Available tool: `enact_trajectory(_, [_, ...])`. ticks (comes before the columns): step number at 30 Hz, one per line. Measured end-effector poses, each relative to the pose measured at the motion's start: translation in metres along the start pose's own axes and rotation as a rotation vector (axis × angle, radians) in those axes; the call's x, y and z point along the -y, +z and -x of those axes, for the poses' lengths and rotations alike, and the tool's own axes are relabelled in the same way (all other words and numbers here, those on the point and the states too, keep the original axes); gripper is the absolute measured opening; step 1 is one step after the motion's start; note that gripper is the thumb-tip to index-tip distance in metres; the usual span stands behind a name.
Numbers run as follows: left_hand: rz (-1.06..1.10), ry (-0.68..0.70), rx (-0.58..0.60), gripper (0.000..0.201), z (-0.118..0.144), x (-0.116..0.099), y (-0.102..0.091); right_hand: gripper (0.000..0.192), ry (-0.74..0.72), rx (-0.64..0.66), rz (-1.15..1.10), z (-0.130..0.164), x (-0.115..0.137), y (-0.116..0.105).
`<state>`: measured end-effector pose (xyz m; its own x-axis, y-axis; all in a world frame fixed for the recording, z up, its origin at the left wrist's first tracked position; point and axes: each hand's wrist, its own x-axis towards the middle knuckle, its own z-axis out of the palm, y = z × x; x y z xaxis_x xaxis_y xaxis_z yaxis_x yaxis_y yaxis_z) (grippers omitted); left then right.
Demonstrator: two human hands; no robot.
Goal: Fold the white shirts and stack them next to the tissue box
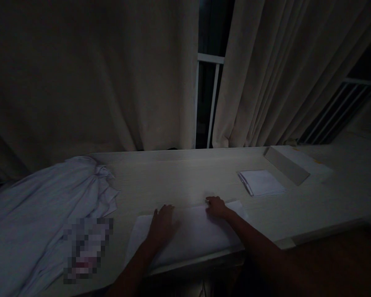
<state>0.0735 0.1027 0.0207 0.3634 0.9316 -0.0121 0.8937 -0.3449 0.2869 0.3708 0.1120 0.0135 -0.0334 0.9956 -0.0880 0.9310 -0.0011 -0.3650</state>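
Observation:
A folded white cloth (pixel 191 239) lies flat along the front of the table, under both of my hands. My left hand (pixel 163 222) rests on its left part, palm down with the fingers stretched toward the far edge. At the far edge, right of the middle, my right hand (pixel 216 206) touches the cloth with fingers slightly bent and apart. Neither hand shows anything lifted in it. Dim light blurs the fingertips.
On the left a heap of pale cloth (pixel 49 206) spreads over the table (pixel 160 173), beside a pixelated patch. A smaller folded white cloth (pixel 261 182) lies to the right, near a pale box-like object (pixel 297 163). Long curtains (pixel 154 74) hang behind.

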Motion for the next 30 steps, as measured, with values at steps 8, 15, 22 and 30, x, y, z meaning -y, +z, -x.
enact_trajectory(8, [-0.022, 0.100, 0.118, 0.050, -0.034, -0.044, 0.008, 0.034, -0.122, 0.015, 0.034, 0.007, 0.009, 0.003])
enact_trajectory(15, [-0.093, 0.209, 0.110, 0.031, -0.005, -0.051, 0.003, 0.032, -0.283, 0.002, 0.050, 0.042, 0.012, 0.005])
enact_trajectory(22, [-0.121, 0.181, 0.162, 0.037, 0.002, -0.055, 0.006, 0.037, -0.304, 0.056, 0.072, 0.046, 0.013, 0.001])
enact_trajectory(30, [-0.019, 0.188, 0.193, 0.064, -0.026, -0.057, -0.007, 0.062, -0.289, 0.230, -0.136, -0.001, 0.004, -0.015])
